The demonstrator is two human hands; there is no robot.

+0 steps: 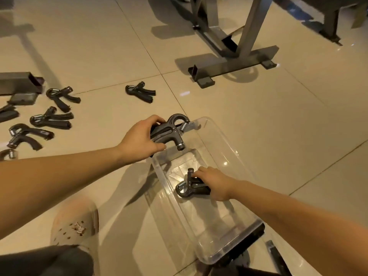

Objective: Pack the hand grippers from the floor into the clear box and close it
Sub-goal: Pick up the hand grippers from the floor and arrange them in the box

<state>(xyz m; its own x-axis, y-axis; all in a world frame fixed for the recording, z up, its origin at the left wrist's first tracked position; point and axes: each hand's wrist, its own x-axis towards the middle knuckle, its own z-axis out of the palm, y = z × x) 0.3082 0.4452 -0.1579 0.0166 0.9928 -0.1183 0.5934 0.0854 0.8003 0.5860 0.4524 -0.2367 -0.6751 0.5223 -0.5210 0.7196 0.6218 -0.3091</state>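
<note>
The clear box [231, 160] lies open on the tiled floor in front of me. My left hand [139, 137] grips a black hand gripper [171, 130] by its handles, holding it over the box's far left corner. Inside the box, my right hand [215, 183] holds a second black hand gripper [189, 187] against the bottom. Several more hand grippers lie loose on the floor to the left, one [59, 97] near a metal bar, another [50, 119] below it, and a lone hand gripper [140, 92] farther right.
A grey metal equipment frame [233, 64] stands on the floor beyond the box. A metal bar end [20, 82] lies at the far left. My foot in a pale clog [77, 226] rests left of the box. A dark object [276, 255] lies by the box's near right corner.
</note>
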